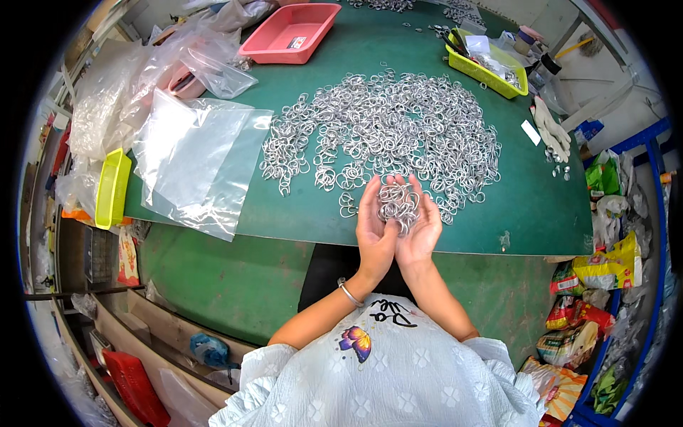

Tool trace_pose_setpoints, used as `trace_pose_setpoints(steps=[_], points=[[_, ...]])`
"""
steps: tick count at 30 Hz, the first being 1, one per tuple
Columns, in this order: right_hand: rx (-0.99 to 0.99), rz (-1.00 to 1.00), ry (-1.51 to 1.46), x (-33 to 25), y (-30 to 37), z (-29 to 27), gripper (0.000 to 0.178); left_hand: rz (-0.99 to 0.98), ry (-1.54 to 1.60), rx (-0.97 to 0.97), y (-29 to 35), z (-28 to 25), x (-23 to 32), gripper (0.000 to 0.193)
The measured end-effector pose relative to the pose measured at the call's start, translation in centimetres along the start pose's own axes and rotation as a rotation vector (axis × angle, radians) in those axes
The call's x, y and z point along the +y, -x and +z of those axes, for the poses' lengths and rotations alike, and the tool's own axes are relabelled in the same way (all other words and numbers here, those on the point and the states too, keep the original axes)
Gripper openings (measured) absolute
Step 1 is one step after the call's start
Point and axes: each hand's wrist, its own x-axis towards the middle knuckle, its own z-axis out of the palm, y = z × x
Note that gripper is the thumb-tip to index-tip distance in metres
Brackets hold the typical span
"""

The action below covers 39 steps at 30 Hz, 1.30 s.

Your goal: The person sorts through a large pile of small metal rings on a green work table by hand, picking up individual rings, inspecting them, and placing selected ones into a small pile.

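Observation:
A wide pile of silver metal rings (405, 117) is spread over the green table (299, 213). At its near edge my left hand (373, 231) and my right hand (421, 233) are cupped side by side, palms up. Together they hold a small heap of metal rings (398, 204), with my left thumb over its near side. A few loose rings (347, 204) lie just left of my hands. Some rings of the pile touch or lie behind my fingertips; exactly where they meet is hidden.
Clear plastic bags (199, 156) lie left of the pile, beside a narrow yellow-green basket (112, 188). Farther back stand a pink tray (292, 32) and a yellow-green basket (491, 76) with tools and parts. A work glove (550, 128) rests at the right edge. Blue shelving (651, 178) flanks the table.

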Motion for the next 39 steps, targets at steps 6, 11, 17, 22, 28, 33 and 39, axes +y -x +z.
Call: trace_pose_setpoints(steps=[6,11,17,22,28,33,39], points=[[0.025,-0.048,0.033,-0.4,-1.0,-0.2,0.041,-0.149,-0.135,0.043,0.1,-0.2,0.2,0.032],[0.048,-0.092,0.074,-0.1,-1.5,-0.1,0.041,-0.186,-0.073,0.064,-0.6,-1.5,-1.9,0.021],[0.116,-0.081,0.014,0.0,-2.6,-0.1,0.038,-0.206,0.071,0.100,-1.7,-1.5,-2.9,0.009],[0.149,-0.076,0.003,-0.1,-3.4,-0.9,0.036,-0.308,0.558,0.123,-3.1,-0.4,-1.2,0.014],[0.183,-0.106,-0.004,0.0,-3.7,-0.6,0.030,-0.290,0.708,0.036,-3.3,-0.9,-1.8,0.016],[0.115,-0.051,-0.070,0.0,-4.0,-1.1,0.028,-0.263,0.569,-0.014,-3.2,-0.2,-1.4,0.013],[0.101,0.061,-0.122,0.0,-4.4,-1.3,0.030,-0.107,0.036,-0.252,-2.9,0.9,-1.0,0.009]])
